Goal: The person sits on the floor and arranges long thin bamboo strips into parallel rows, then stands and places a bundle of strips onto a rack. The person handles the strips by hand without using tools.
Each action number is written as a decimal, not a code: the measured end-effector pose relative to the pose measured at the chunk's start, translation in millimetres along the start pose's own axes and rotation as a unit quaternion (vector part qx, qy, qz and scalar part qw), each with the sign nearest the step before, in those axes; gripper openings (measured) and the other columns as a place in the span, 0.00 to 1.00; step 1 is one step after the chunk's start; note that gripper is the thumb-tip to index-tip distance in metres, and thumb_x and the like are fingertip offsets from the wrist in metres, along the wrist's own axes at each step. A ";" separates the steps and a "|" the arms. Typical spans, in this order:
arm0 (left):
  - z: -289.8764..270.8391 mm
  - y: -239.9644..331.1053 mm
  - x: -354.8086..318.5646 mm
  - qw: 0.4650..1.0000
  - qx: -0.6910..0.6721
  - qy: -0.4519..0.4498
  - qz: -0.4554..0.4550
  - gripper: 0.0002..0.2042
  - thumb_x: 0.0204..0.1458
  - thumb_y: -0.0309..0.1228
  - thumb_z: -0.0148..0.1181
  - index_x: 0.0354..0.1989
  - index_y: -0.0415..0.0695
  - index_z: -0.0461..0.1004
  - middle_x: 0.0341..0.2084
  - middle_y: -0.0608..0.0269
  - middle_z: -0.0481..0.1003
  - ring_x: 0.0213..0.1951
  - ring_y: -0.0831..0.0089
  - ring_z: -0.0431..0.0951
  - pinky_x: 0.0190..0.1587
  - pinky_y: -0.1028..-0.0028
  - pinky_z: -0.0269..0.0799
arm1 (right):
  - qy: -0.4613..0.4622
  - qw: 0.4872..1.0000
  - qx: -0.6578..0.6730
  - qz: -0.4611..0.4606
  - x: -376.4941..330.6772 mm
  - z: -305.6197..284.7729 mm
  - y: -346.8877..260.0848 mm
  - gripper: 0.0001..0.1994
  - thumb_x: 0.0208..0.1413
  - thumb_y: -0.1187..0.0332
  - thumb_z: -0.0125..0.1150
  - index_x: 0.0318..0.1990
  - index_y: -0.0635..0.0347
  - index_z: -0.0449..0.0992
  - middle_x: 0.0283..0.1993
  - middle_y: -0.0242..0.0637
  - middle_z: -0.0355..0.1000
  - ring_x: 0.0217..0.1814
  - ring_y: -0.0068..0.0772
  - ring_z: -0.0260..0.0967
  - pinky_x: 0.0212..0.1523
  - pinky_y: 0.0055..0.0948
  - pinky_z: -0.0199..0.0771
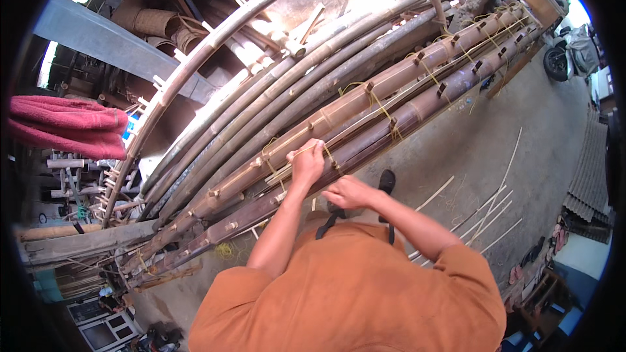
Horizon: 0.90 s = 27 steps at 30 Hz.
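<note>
Head view, left hand (306,161): centre of frame, fingers curled shut on a yellow cord (301,150), knuckles resting on the upper brown bamboo pole (365,94).
Head view, right hand (347,191): just right of and below the left hand, fingers bent against the lower dark bamboo pole (417,114); whether anything is pinched, cannot tell.
Yellow cord: wrapped around the two poles at centre, more loops of it further up towards the upper right.
Poles: two lashed side by side, running from lower left to upper right, small wooden pegs (369,87) sticking out along them.
Other bamboo: bundle of greyer curved poles (274,101) just above, same direction.
Floor: grey concrete floor (482,150) at right, thin bamboo strips (489,212) lying loose on it.
Upper left: red folded cloth (65,127).
Upper right edge: parked motorbike (570,52).
</note>
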<state>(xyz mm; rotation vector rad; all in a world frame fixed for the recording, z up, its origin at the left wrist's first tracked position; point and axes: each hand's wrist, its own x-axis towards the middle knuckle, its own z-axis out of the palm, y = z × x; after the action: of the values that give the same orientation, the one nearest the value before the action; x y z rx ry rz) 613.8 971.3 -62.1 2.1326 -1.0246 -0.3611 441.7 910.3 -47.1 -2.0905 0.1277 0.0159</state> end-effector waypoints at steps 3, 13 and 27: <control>-18.5 30.1 44.4 0.975 -0.219 0.035 -0.017 0.15 0.68 0.35 0.50 0.37 0.39 0.80 0.20 0.64 0.79 0.24 0.80 0.75 0.29 0.73 0.68 | -0.033 0.997 0.046 0.045 1.5 -5.4 -14.0 0.21 0.63 0.57 0.53 0.24 0.65 0.77 0.26 0.58 0.73 0.30 0.63 0.72 0.34 0.54 0.73; -54.4 -41.7 104.0 0.986 0.019 0.141 0.082 0.15 0.61 0.42 0.61 0.40 0.41 0.78 0.24 0.47 0.78 0.30 0.47 0.79 0.41 0.56 0.76 | -0.009 0.997 -0.070 0.013 13.3 37.9 -43.3 0.11 0.57 0.64 0.57 0.35 0.64 0.78 0.37 0.54 0.78 0.40 0.58 0.76 0.44 0.49 0.76; -121.0 -131.0 -68.8 0.979 -0.005 -0.204 -0.026 0.15 0.63 0.35 0.54 0.51 0.38 0.77 0.47 0.42 0.79 0.47 0.51 0.81 0.52 0.57 0.75 | 0.282 0.911 0.300 -0.032 132.6 108.3 -167.7 0.16 0.67 0.65 0.45 0.29 0.62 0.73 0.29 0.41 0.73 0.34 0.35 0.71 0.39 0.33 0.72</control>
<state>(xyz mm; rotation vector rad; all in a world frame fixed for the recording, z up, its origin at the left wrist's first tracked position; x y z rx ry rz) 706.2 1138.1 -76.2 2.1267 -1.1881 -0.8539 594.5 1075.7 35.1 -1.4265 0.3640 -0.6010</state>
